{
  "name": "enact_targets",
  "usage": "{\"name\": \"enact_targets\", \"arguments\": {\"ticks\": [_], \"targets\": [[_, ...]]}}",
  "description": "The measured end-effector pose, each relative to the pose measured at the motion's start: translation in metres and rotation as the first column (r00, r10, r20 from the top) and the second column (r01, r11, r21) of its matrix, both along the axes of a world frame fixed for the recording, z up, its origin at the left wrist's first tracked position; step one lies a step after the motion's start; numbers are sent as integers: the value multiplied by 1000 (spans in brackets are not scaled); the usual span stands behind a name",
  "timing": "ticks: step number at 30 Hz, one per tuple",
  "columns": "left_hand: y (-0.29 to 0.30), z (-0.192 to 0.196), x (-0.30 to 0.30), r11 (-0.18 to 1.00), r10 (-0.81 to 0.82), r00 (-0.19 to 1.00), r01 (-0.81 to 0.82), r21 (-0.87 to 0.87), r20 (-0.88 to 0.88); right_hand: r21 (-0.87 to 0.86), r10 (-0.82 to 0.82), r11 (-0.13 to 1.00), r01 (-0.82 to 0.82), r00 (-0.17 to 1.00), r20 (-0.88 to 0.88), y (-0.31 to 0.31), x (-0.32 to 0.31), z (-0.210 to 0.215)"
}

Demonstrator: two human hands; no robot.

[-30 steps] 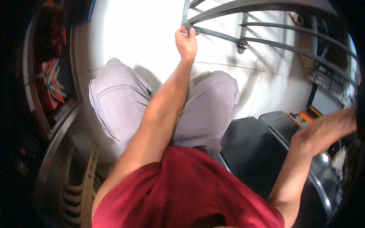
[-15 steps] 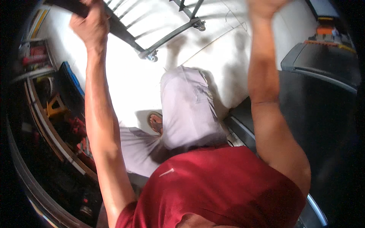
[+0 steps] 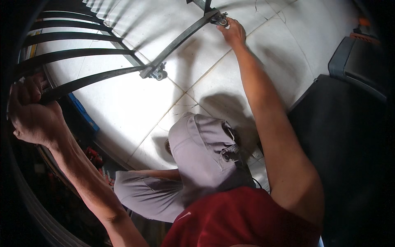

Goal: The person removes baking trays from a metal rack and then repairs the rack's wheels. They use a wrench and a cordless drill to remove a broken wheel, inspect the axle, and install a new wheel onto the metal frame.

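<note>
- Left hand (image 3: pixel 31 111) at the left edge of the frame, fingers clenched around one dark bar of the black metal grille (image 3: pixel 82 61); judged as a steadying grip, holding the frame against swinging.
- Right hand (image 3: pixel 232 32) at the upper middle, arm stretched fully out, fingertips touching the caster wheel (image 3: pixel 222 19) bolted under the grille's cross rail; whether pinched shut on it or only resting there cannot be told.
- Grille filling the upper left, bars fanning toward the left rim, cross rail running diagonally to the top centre, lying low over the white tiled floor (image 3: pixel 135 107).
- Second caster wheel (image 3: pixel 158 74) on the same rail, nearer the middle, untouched, just above a tile joint.
- Grey-trousered knee (image 3: pixel 205 152) raised at centre, other leg folded at lower left: seated low, probably to reach the underside fittings.
- Red shirt (image 3: pixel 238 218) at the bottom edge.
- Black case (image 3: pixel 358 53) at the right, well apart from both hands.
- Blue object (image 3: pixel 84 113) under the bars at left, too dark to identify.
</note>
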State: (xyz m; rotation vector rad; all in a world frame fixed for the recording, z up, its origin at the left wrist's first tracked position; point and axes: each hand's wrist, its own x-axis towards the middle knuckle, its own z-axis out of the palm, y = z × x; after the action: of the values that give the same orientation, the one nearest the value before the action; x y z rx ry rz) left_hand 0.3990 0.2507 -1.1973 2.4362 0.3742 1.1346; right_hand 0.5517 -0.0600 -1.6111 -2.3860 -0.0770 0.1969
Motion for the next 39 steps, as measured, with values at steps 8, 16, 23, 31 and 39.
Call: {"name": "enact_targets", "arguments": {"ticks": [8,16,23,31,39], "targets": [[12,2,6,998,-28,994,34,53,-105,-124,-113,984,127,988,109,-3,0,-37],[55,4,1,999,-3,996,8,43,-94,-61,-72,995,78,993,93,13,10,-19],[151,-5,-34,921,88,938,52,386,-336,-53,-40,998,42,998,47,19,32,-40],[64,5,-26,991,-31,999,25,129,42,-173,24,984,-38,996,-83,17,17,14],[21,113,-115,875,-44,955,180,-450,294,550,115,810,-203,975,191,104,-172,373]]}}
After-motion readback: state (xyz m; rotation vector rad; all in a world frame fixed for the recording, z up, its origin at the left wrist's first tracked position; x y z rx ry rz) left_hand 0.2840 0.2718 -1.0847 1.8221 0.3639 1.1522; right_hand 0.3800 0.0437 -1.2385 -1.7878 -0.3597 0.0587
